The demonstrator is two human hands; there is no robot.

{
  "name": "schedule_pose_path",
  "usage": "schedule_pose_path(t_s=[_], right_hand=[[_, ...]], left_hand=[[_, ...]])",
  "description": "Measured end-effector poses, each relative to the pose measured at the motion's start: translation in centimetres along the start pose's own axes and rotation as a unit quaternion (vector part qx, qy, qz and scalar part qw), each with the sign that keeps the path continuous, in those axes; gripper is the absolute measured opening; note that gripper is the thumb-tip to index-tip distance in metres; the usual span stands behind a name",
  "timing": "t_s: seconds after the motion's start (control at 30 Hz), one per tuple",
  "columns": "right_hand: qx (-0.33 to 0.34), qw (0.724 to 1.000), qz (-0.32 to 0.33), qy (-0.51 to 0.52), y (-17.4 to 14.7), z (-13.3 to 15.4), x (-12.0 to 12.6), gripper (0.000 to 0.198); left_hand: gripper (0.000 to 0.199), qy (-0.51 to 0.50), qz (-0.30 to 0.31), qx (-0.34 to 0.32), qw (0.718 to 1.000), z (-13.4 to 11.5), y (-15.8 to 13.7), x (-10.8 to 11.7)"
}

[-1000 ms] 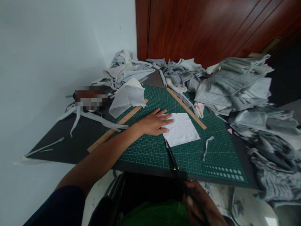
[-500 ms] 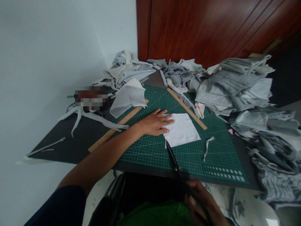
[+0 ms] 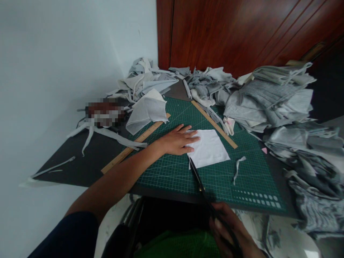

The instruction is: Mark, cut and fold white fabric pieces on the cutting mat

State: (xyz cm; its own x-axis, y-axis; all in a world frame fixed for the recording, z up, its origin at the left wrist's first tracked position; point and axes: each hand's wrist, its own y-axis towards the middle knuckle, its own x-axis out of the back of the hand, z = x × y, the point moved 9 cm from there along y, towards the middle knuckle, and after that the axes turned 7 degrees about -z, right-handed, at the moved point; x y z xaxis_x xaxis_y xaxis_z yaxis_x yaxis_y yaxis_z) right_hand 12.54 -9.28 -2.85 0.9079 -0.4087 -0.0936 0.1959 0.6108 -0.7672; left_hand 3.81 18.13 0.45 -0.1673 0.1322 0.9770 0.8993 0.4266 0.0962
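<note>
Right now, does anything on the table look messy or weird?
Yes: a twisted scrap lies alone on the mat, right of the white cloth. The left ruler and right ruler slant different ways, which looks askew.

The person's left hand (image 3: pixel 178 141) lies spread over the left side of a white cloth (image 3: pixel 211 150) on a green cutting mat (image 3: pixel 166 173), while the right hand (image 3: pixel 228 225), just off the worktop's (image 3: pixel 83 163) front edge, grips black scissors (image 3: pixel 197 179), their tips at the cloth's near left corner. Two wooden strips (image 3: pixel 215 125) flank the cloth, and I see grey and white fabric (image 3: pixel 268 98) heaped along the worktop's back and right edges.
</note>
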Motion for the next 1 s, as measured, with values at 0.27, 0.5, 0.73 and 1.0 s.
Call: schedule_pose_path(t_s=[0.27, 0.5, 0.73, 1.0], right_hand=[[0.002, 1.0, 0.018, 0.02, 0.4, -0.15, -0.27, 0.064], [0.007, 0.999, 0.026, 0.019, 0.6, -0.21, -0.37, 0.065], [0.012, 0.999, 0.034, 0.007, 0.56, -0.1, -0.33, 0.06], [0.009, 1.0, 0.023, 0.0, 0.48, -0.29, -0.39, 0.057]], left_hand=[[0.061, -0.005, -0.01, -0.007, 1.0, 0.18, 0.02, -0.24], [0.06, -0.001, -0.005, -0.002, 1.0, 0.18, 0.02, -0.19], [0.061, 0.005, -0.01, -0.006, 1.0, 0.29, 0.05, -0.36], [0.061, -0.004, -0.014, -0.01, 1.0, 0.16, 0.0, -0.25]])
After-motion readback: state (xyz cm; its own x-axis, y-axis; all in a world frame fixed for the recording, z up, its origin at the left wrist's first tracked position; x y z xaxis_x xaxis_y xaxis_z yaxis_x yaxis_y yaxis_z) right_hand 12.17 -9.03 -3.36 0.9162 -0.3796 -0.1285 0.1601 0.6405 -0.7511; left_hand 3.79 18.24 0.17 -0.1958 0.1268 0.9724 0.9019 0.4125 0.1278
